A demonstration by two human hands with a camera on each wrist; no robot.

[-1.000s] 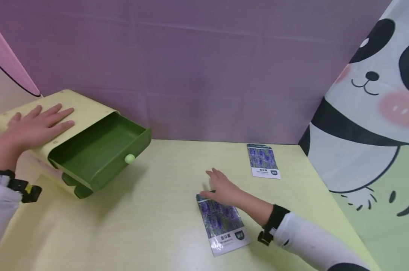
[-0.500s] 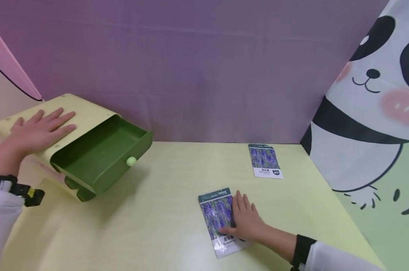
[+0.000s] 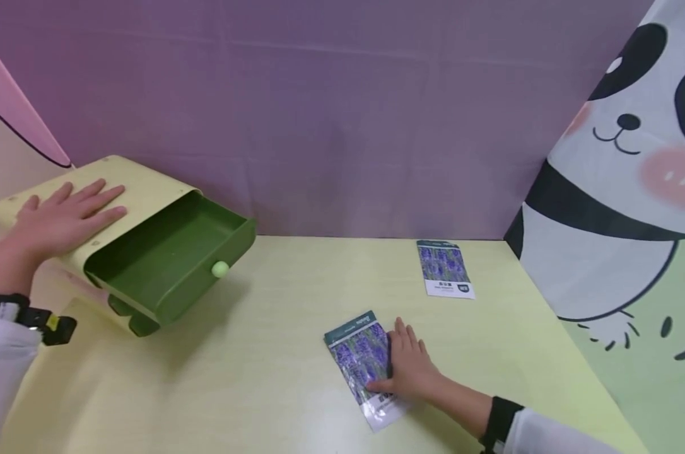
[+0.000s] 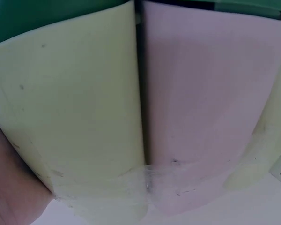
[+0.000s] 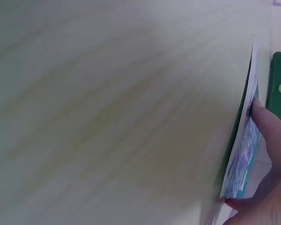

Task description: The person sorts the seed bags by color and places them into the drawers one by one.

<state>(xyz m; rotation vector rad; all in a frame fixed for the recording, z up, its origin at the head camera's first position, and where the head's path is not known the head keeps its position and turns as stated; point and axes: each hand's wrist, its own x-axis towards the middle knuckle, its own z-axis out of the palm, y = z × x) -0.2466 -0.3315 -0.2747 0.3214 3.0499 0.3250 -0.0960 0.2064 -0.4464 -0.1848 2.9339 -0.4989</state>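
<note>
My left hand (image 3: 64,221) lies with spread fingers on top of a cream drawer box (image 3: 144,180). Its green drawer (image 3: 172,252), with a pale round knob, is pulled out and holds nothing visible. The left wrist view shows the box's cream and pink sides (image 4: 206,103). My right hand (image 3: 407,362) grips a flower seed packet (image 3: 359,353) with purple blooms, thumb over its face and fingers along its right edge. In the right wrist view the packet's edge (image 5: 241,136) tilts up, with a dark gap beneath it.
A second seed packet (image 3: 444,271) lies flat near the table's back edge. A purple cloth backdrop (image 3: 331,126) rises behind the pale table (image 3: 251,378). At the right hangs a panda-print cloth (image 3: 609,208).
My right hand has come down from above the packet's top to its right side and taken hold. The packet has turned slightly, its top swinging left. My left hand stays on the box.
</note>
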